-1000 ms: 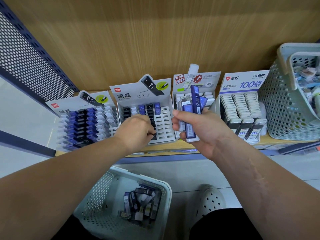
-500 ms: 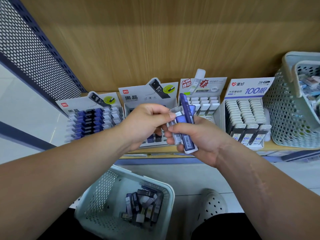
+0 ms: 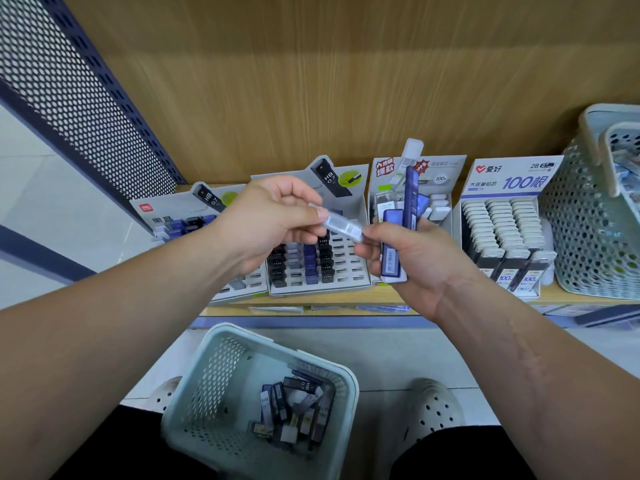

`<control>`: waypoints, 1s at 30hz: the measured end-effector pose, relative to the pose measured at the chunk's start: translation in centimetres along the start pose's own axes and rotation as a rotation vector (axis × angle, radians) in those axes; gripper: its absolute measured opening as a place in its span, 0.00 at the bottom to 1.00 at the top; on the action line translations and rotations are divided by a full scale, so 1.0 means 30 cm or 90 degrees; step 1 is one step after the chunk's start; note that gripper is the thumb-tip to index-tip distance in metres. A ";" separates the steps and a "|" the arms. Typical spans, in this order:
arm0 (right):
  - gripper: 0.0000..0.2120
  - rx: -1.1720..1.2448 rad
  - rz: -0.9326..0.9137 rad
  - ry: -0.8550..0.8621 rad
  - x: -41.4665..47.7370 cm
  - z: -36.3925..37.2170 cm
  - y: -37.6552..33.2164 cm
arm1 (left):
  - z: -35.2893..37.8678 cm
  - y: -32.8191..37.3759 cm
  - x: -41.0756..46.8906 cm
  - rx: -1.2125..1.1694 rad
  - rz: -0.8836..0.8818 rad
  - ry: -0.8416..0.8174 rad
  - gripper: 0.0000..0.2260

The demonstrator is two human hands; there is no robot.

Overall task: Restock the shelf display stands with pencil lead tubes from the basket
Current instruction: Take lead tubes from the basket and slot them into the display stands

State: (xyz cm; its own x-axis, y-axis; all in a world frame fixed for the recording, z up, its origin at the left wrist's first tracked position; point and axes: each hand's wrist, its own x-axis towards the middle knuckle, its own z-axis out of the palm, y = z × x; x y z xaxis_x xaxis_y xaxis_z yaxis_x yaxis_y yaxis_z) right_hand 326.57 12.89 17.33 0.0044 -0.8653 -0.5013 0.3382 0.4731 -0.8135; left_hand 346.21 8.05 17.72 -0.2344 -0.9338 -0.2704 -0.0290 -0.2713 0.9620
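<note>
My left hand (image 3: 266, 223) pinches a clear lead tube (image 3: 341, 227) by its end, held level in front of the shelf. The tube's other end touches the fingertips of my right hand (image 3: 412, 261), which grips a bunch of blue lead tubes (image 3: 398, 237) upright. Behind the hands stands a grey display stand (image 3: 346, 271) with dark and blue tubes in its left columns and bare slots on its right. A pale green basket (image 3: 207, 386) on the floor below holds several loose tubes (image 3: 294, 407).
Another partly filled stand (image 3: 173, 220) sits at the left. A stand of white tubes (image 3: 440, 206) and a "100" stand (image 3: 502, 233) are at the right, then a second basket (image 3: 588, 220). A perforated panel (image 3: 69, 98) bounds the left. My shoes are on the floor.
My left hand left the stand, reached the bunch in my right hand and drew one clear tube out to the left. The view shifted down slightly.
</note>
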 end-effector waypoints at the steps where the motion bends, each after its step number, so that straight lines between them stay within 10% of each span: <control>1: 0.06 -0.001 -0.006 0.009 0.000 0.001 0.000 | -0.001 -0.001 -0.006 0.027 0.000 -0.017 0.07; 7: 0.09 -0.037 -0.018 0.035 -0.001 0.012 0.011 | 0.025 -0.017 -0.051 0.237 -0.012 -0.120 0.15; 15: 0.07 -0.061 0.015 0.020 -0.006 0.042 0.037 | 0.044 -0.034 -0.093 0.649 0.299 -0.044 0.08; 30: 0.09 -0.036 0.047 0.026 0.014 0.004 0.016 | -0.149 -0.166 0.029 0.435 0.048 0.133 0.09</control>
State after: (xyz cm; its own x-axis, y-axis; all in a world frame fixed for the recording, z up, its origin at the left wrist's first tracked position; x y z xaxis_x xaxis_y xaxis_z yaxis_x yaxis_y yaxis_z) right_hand 326.84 12.74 16.77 -0.0106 -0.8205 -0.5716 0.2846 0.5455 -0.7883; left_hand 350.50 7.55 12.52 -0.0706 -0.9880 -0.1373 -0.6382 -0.0611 0.7675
